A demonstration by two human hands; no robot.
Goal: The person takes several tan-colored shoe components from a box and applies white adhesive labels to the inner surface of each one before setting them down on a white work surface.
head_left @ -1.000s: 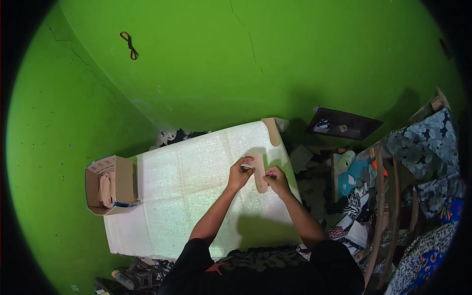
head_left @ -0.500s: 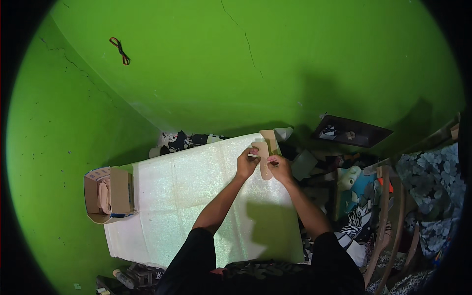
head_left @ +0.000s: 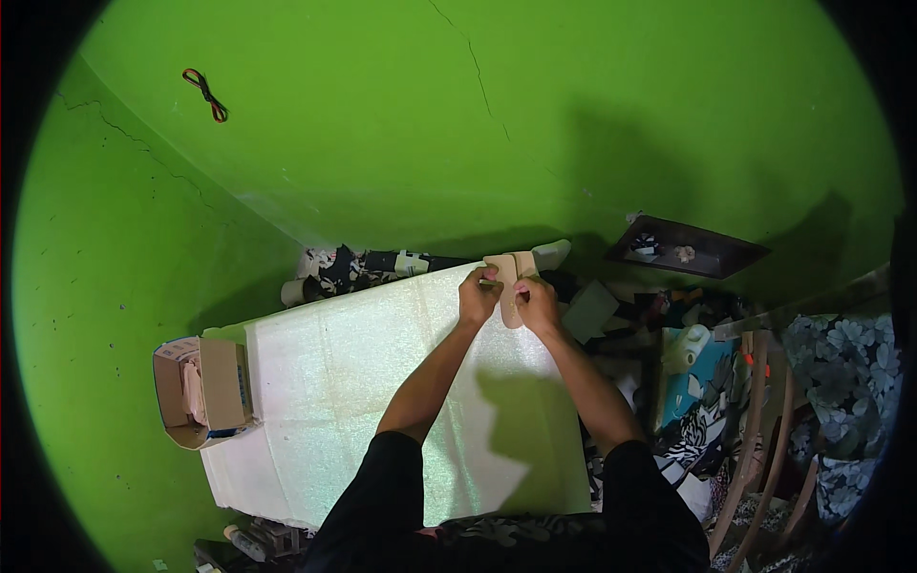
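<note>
A beige insole [head_left: 508, 277], long with rounded ends, is held upright over the far right end of the white-covered table [head_left: 363, 382]. My left hand [head_left: 479, 298] is closed, its thumb and fingers pinching the insole's left edge. On the other side my right hand [head_left: 538, 304] is closed too, fingertips gripping the right edge. Just behind the insole, a second tan piece [head_left: 525, 262] lies at the table's far edge, partly hidden by the insole and my right hand.
An open cardboard box [head_left: 226, 387] with pinkish-beige pieces inside stands at the table's left end. Dark scraps [head_left: 339, 272] lie behind the table, by the green wall. A dark tray [head_left: 688, 250], piled cloth [head_left: 697, 420] and a wooden frame [head_left: 750, 430] are on the right.
Both hands and the insole have shifted slightly up and away in view. A small white bit seen at my left fingers earlier no longer shows. The whole view has turned slightly.
</note>
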